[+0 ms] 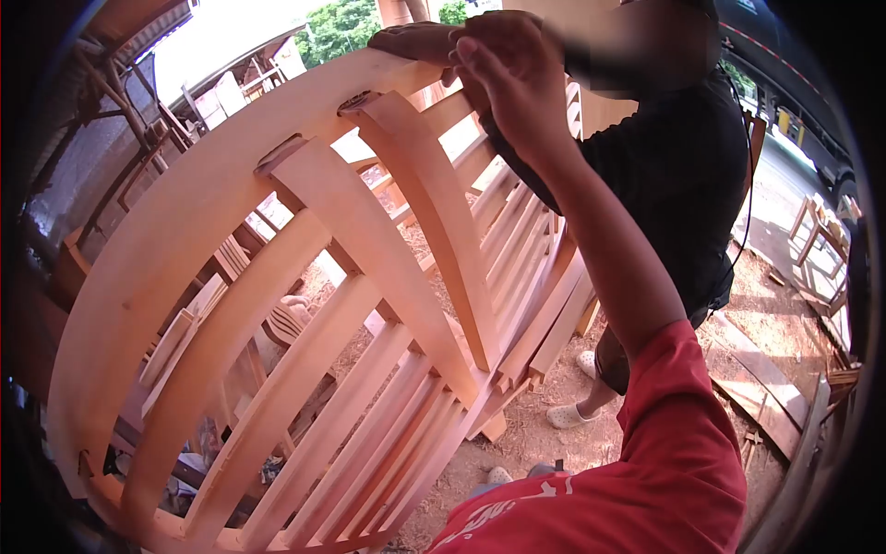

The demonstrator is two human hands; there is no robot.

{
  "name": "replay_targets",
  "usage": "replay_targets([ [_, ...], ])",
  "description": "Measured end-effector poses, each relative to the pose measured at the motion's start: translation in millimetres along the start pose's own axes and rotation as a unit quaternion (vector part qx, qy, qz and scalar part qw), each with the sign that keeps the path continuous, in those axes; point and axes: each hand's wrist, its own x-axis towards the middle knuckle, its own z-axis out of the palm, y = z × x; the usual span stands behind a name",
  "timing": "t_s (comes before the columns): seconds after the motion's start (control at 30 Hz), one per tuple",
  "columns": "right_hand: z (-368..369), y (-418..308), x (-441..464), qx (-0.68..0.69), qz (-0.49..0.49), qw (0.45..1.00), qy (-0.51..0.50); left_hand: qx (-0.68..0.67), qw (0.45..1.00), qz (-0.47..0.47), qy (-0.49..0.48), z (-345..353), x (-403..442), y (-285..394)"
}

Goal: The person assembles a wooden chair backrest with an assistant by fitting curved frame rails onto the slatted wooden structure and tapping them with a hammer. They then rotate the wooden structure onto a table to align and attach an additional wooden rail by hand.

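My right hand (520,88) is raised at the upper end of a curved wooden frame, in front of the other person's arm. Its thumb stands away from loosely bent fingers, and I see nothing held in it. Whether it touches the wood is hidden. My left hand is out of view. The frame has a broad, pale curved top rail (175,175) and several long slats (305,337). Two curved wooden pieces, one wide (369,249) and one beside it (434,203), join the rail at dark-edged slots. Another person's hand (401,41) lies flat on the rail's upper end.
A person in a black shirt (664,185) stands close on the right. Wood shavings cover the ground (572,448). Boards (757,379) lie at right, with a small wooden stand (821,245) behind them. Other wooden furniture parts (180,346) show through the slats.
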Motion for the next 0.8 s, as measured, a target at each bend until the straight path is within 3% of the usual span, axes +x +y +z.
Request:
replay_targets([
  [0.03, -13.5, 17.3, 23.8, 0.052, 0.076, 0.996, -0.012, -0.059, 0.997, -0.008, -0.053, 27.9, 30.6, 14.2],
  [0.1, -17.2, 32.9, 66.8, 0.004, 0.002, 1.0, 0.01, -0.149, 0.974, -0.04, -0.163, 86.5, 83.8, 39.0],
  [0.2, -35.0, 66.7, 109.4, -0.05, 0.038, 0.997, -0.049, -0.191, 0.933, -0.077, -0.295, 178.6, 137.1, 69.3],
  [0.33, -47.6, 109.7, 141.7, -0.183, 0.012, 0.975, -0.128, -0.065, 0.945, 0.022, -0.319, 295.8, 162.2, 103.9],
  [0.4, -53.8, 133.7, 154.5, -0.247, 0.006, 0.95, -0.189, -0.127, 0.933, -0.001, -0.337, 345.8, 169.4, 130.3],
  [0.57, -58.3, 207.8, 181.6, -0.207, 0.017, 0.901, -0.381, -0.018, 0.847, -0.036, -0.53, 441.4, 208.5, 184.6],
  [0.6, -56.6, 226.1, 174.6, -0.253, -0.044, 0.896, -0.361, -0.004, 0.823, -0.043, -0.566, 451.8, 214.4, 193.9],
  [0.67, -52.7, 189.6, 173.5, -0.272, 0.061, 0.852, -0.443, 0.004, 0.778, -0.061, -0.625, 472.9, 217.7, 206.6],
  [0.73, -44.7, 203.4, 188.4, -0.26, 0.102, 0.819, -0.501, -0.013, 0.741, -0.088, -0.666, 495.1, 213.7, 203.8],
  [0.8, -42.4, 209.9, 187.1, -0.274, 0.123, 0.794, -0.529, -0.002, 0.772, -0.097, -0.629, 507.4, 203.3, 203.7],
])
